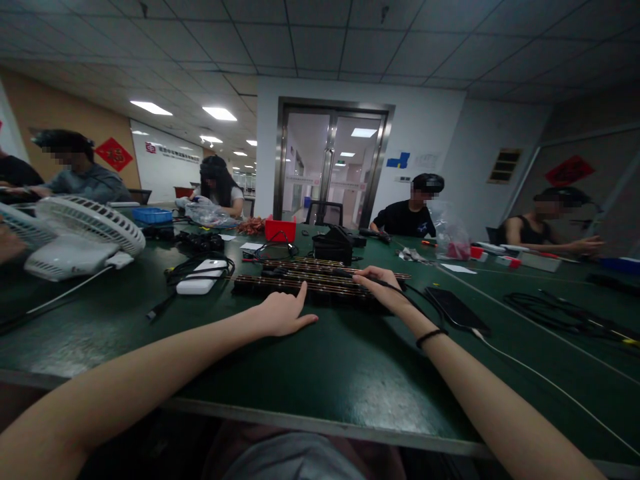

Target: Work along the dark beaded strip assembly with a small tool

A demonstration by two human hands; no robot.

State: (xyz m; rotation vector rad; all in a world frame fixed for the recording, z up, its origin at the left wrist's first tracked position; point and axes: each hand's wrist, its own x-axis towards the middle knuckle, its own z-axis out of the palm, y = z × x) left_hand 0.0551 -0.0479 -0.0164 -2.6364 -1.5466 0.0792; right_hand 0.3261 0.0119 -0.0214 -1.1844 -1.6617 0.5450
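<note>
Several long black strips with rows of small copper parts (300, 280) lie side by side on the dark green table (320, 373), straight ahead of me. My left hand (284, 313) rests on the table at their near edge, index finger stretched out and touching the closest strip. My right hand (385, 283) lies flat over the right end of the strips, fingers spread and pointing left. A black band circles my right wrist. Neither hand grips anything.
A black phone (456, 308) with a white cable lies right of my right hand. A white power bank (201, 277), a white fan (75, 233), a black box (333, 245) and a red bin (280, 229) stand around. Several people sit along the table's far side.
</note>
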